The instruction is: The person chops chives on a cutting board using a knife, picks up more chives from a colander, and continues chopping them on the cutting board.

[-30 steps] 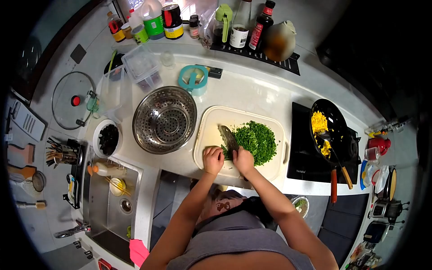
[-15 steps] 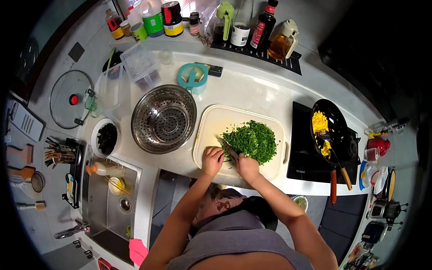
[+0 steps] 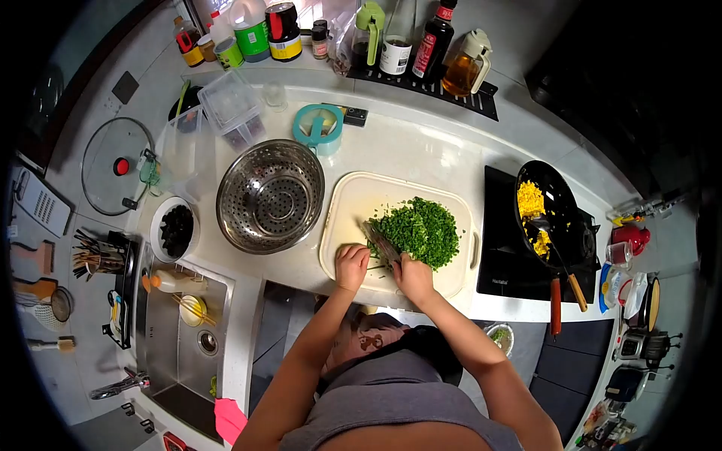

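My right hand (image 3: 413, 276) is closed round the handle of a kitchen knife (image 3: 384, 243). Its blade points up and left, along the left edge of a pile of finely chopped green herbs (image 3: 421, 231), which look like chives. Just left of the blade, my left hand (image 3: 351, 267) rests on the cream cutting board (image 3: 350, 203) with its fingers curled together. Whatever may lie under those fingers is hidden. A few loose green bits lie between the hands.
Left of the board stands a perforated steel colander (image 3: 271, 197); a bowl of dark food (image 3: 176, 230) sits beyond it, above the sink (image 3: 162, 331). On the right, a black wok (image 3: 560, 195) with yellow scrambled egg and a spatula occupies the cooktop (image 3: 496, 255). Sauce bottles (image 3: 435, 41) line the back.
The knife blade has turned slightly and shows more of its side, at the pile's left edge. My left hand has drawn a little away from it. The whole view has shifted slightly.
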`<state>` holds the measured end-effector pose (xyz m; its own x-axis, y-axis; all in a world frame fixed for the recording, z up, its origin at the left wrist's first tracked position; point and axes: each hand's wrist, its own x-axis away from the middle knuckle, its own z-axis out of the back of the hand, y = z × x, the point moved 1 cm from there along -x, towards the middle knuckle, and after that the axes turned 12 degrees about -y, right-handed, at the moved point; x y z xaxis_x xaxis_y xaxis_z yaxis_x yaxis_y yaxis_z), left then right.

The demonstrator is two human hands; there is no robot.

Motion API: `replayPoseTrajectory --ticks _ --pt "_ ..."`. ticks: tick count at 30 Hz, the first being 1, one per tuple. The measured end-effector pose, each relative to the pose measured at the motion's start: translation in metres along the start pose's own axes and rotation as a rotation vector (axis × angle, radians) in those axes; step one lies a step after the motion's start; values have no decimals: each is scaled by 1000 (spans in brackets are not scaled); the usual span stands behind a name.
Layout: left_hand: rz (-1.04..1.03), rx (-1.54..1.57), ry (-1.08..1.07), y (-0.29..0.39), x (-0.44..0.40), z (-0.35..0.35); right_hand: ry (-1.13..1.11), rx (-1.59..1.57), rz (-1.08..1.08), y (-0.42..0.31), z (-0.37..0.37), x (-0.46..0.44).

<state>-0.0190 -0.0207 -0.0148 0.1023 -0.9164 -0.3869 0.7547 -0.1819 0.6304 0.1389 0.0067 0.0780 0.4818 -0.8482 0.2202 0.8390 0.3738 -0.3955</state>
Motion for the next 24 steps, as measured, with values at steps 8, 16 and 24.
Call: replayPoseTrajectory --ticks 8,16,24 --pt "-27 -23 -11 2 -3 4 -41 98 19 -1 -22 -7" --pt "-28 -23 -20 6 -1 4 89 -99 -69 3 -32 -37" --pt "-30 -39 0 1 2 2 10 -26 25 2 -6 0"
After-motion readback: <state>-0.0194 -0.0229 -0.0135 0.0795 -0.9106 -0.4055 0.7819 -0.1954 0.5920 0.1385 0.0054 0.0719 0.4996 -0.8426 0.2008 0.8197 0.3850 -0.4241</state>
